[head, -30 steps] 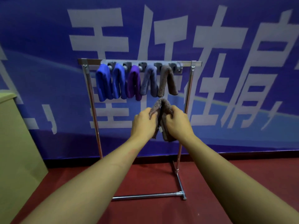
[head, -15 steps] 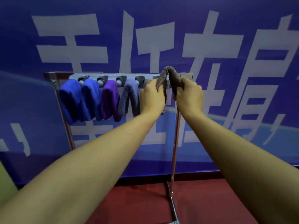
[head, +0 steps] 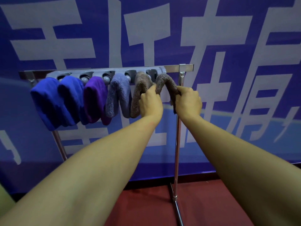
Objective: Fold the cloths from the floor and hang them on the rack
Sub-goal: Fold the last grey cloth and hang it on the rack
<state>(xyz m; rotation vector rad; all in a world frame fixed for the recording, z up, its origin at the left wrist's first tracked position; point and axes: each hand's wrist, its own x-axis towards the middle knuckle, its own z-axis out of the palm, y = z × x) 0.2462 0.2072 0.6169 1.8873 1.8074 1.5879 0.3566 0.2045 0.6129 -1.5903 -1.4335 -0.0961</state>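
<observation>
A folded brown cloth (head: 166,81) arches over the rightmost peg of the grey holder on the metal rack (head: 185,67). My left hand (head: 150,103) grips its left side and my right hand (head: 188,101) grips its right side, both just below the rack's bar. To the left hang another brown cloth (head: 139,88), a grey-blue cloth (head: 118,95), a purple cloth (head: 94,98) and two blue cloths (head: 48,101).
A blue banner with large white characters (head: 211,38) fills the wall right behind the rack. The rack's right post (head: 176,152) runs down to a foot bar on the red floor (head: 203,206). A green edge shows at the bottom left.
Both hands lifted the brown cloth from below the rack up over its bar, then lowered it onto the rightmost peg. The view has moved closer to the rack.
</observation>
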